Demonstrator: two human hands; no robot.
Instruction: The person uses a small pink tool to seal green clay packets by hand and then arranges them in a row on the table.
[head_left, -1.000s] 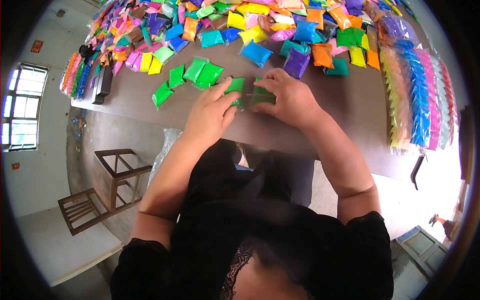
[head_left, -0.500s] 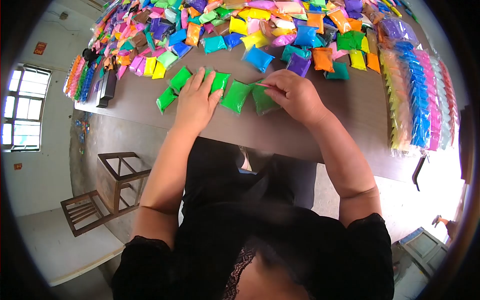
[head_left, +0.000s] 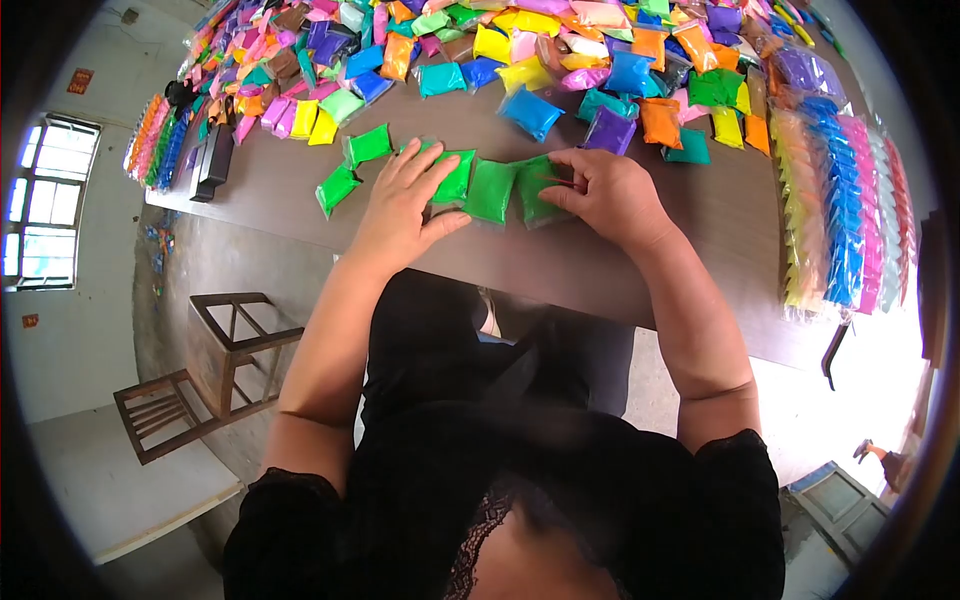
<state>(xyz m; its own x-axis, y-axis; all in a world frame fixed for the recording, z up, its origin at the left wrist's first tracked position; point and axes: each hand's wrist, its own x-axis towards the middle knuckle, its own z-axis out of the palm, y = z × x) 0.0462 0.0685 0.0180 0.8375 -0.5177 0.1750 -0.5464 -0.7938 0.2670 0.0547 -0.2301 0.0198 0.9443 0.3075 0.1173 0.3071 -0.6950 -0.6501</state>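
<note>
While the left hand [head_left: 398, 215] spreads its open fingers over a green packet [head_left: 456, 178], the right hand [head_left: 622, 195] curls around the rightmost green packet [head_left: 535, 200] — whether gripping, I cannot tell (something thin and reddish [head_left: 572, 183] shows there). Three are lined up; two lie apart, beside the mixed heap [head_left: 490, 42].

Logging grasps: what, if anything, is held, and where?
Right hand: seemingly a thin reddish thing, between thumb and fingers, at the rightmost green packet's right edge; held part hidden. Left hand: over green packets, no grip visible.
</note>
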